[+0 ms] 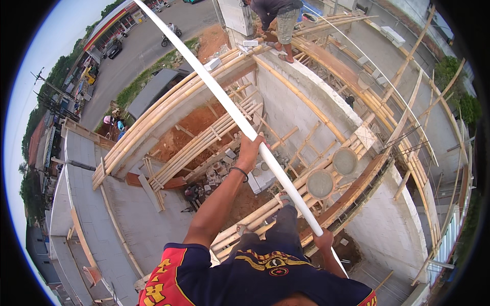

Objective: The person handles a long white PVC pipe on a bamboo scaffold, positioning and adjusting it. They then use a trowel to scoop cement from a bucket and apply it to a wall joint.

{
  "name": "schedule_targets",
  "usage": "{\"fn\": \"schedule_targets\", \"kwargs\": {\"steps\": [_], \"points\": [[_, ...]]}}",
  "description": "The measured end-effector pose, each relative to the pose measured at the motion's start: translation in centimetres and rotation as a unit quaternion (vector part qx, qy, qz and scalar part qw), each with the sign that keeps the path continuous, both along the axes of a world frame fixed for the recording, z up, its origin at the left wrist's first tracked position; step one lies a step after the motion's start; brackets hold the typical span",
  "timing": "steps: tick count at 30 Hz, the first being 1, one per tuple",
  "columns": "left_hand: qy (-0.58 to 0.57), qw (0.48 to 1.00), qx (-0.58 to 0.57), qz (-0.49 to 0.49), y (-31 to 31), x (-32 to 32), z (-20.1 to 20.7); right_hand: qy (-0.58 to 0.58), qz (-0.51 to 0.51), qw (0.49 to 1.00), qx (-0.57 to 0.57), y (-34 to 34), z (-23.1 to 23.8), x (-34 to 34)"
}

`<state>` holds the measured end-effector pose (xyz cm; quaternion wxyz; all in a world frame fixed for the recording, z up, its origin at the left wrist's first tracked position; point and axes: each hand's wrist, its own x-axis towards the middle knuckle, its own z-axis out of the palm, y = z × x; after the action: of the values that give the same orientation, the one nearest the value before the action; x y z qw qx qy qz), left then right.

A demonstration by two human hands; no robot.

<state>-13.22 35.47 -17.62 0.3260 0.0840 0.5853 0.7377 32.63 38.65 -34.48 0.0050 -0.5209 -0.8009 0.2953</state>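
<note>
A long white pipe slants across the view from the far left down past my body on the right. My left hand is closed around its middle, with a dark band on that wrist. Lower down, my right hand grips the same pipe near my right side. My feet stand on bamboo poles laid side by side, high above the ground. Just right of them, two round containers hold grey wet mix.
A co-worker bends over at the far wall top. Bamboo poles span the block walls. Beneath me is a deep opening with rubble and red soil. A road with vehicles runs at far left.
</note>
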Motion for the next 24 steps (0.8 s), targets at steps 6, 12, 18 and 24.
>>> {"fn": "schedule_targets", "kwargs": {"steps": [6, 12, 18, 24], "points": [[-0.158, 0.984, -0.085, 0.005, 0.0, 3.6, -17.4, -0.153, 0.001, 0.988, -0.027, -3.2, -1.7, 7.0], [-0.337, 0.929, -0.155, 0.018, 0.6, 9.1, -29.9, -0.324, -0.029, 0.942, -0.079, -4.5, -1.0, 11.3], [-0.299, 0.921, -0.179, -0.175, 0.4, 9.1, -33.2, -0.322, 0.007, 0.933, -0.161, -0.3, -3.0, 11.4], [-0.299, 0.881, -0.286, -0.231, -11.2, 7.9, -36.7, -0.344, -0.009, 0.896, -0.281, 4.3, -15.2, 8.9]]}}
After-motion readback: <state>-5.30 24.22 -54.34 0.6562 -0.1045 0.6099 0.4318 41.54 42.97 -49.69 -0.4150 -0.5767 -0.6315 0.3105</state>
